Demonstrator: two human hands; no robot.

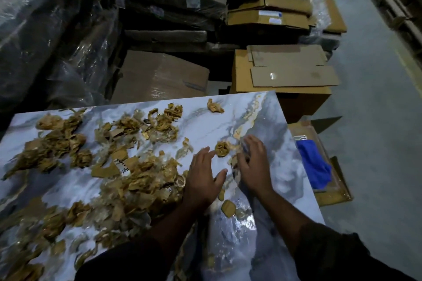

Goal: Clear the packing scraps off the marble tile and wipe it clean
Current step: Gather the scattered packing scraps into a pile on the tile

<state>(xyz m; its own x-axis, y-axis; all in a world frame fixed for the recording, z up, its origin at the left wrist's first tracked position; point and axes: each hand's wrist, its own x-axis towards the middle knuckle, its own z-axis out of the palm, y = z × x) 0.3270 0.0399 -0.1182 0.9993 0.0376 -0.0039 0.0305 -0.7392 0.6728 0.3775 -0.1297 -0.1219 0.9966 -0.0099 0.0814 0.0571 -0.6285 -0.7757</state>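
Both hands, fingers spread and holding nothing, lie flat on the marble tile (269, 121): left hand (202, 174), right hand (252, 163). A crumpled tape ball (222, 149) sits between them; packing scraps (137, 180) cover the tile's left. Blue cloth (314, 166) lies beside it.

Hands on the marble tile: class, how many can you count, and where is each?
2. The left hand lies on the tile beside the scrap pile; the right hand is just right of it, by a crumpled scrap. None seem hidden.
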